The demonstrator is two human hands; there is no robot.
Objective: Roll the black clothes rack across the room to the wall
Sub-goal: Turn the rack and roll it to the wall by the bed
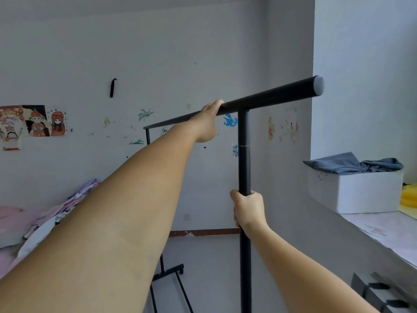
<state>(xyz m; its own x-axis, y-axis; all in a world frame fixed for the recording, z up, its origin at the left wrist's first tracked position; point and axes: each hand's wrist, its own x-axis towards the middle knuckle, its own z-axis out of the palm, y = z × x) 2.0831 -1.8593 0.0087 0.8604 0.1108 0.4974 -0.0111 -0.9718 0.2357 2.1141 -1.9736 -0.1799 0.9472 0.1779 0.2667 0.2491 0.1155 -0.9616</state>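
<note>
The clothes rack (244, 154) stands empty near the wall (158, 53). The left hand (206, 123) grasps its top bar; the right hand (249, 211) clenches the near upright. The rigid frame likely rolls lightly; hold it high and low.

There is one view only, worn on the person's head, looking forward and a little down along both outstretched arms toward the far wall (158, 53) with its stickers. It sits close behind the black clothes rack (244, 154), whose top bar crosses mid-frame. A ledge (383, 229) runs along the right edge.
</note>
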